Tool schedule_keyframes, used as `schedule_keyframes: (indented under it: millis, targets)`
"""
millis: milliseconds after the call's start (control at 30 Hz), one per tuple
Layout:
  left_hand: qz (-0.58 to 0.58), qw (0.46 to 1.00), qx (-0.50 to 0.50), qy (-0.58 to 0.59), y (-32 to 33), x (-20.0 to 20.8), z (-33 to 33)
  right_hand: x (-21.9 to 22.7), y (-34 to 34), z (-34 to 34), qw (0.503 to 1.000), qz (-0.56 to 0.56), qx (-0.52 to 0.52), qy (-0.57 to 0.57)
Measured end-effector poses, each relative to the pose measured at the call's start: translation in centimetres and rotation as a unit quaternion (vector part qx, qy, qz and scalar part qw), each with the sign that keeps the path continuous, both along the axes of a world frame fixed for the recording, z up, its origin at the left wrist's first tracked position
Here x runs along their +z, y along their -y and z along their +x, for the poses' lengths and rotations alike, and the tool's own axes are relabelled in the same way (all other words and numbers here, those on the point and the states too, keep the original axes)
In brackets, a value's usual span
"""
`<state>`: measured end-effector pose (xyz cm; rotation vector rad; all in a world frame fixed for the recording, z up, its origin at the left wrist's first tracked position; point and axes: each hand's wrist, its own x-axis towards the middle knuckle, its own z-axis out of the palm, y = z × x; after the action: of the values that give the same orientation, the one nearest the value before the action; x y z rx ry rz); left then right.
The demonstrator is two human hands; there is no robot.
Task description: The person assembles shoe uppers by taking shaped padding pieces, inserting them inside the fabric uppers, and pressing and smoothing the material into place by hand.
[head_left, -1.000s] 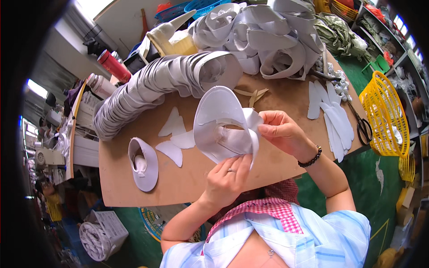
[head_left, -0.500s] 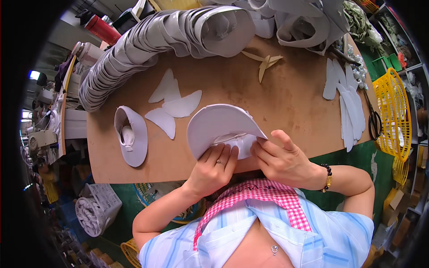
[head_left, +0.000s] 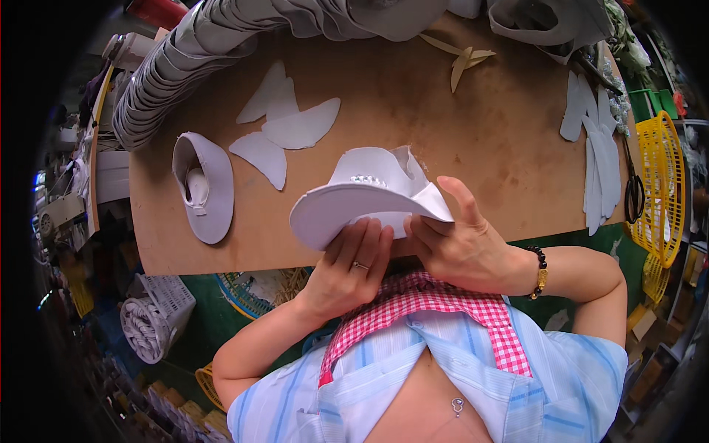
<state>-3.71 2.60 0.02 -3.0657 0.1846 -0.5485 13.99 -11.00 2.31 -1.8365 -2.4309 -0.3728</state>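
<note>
Between my hands is a white shoe upper [head_left: 377, 168] with a flared lower edge and a short row of shiny stones on its front. My left hand [head_left: 353, 255] grips the near edge, fingertips tucked under the flared rim. My right hand [head_left: 461, 236] pinches the right corner of the rim, its index finger raised. The palms and thumbs are partly hidden. A second white upper [head_left: 218, 193] lies on the table to the left, with a pale strip inside it. Beyond it are several flat white cut pieces [head_left: 301, 124].
A long row of nested uppers [head_left: 214, 48] curves along the far left of the brown table [head_left: 509, 148]. Cream strips [head_left: 461, 63] lie at the back. At right are long white pieces [head_left: 602, 177], black-handled scissors [head_left: 634, 196] and a yellow basket [head_left: 659, 188].
The upper has been tilted in my hands, so its outer face and shiny stones now show instead of mostly its inside. The view has shifted, with the table's things appearing higher.
</note>
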Motion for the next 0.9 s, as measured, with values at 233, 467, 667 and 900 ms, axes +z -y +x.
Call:
schedule_keyframes:
  millis: [233,467,667,900]
  targets:
    - [-0.010,0.996,0.019,-0.083,1.0,1.2,1.2,2.3,-0.7,1.4,0.994,-0.059,0.091,-0.030]
    - [-0.067,0.992,0.038,-0.099,0.2,5.0,3.3,2.7,-3.9,14.2,0.914,0.139,-0.100,-0.368]
    - [-0.096,0.995,0.018,0.001,0.2,3.9,4.1,-0.2,-9.1,19.9,0.833,0.007,-0.304,-0.463]
    - [-0.027,1.000,0.006,-0.011,1.1,3.6,4.3,-1.5,-9.4,19.0,0.827,-0.027,-0.303,-0.473]
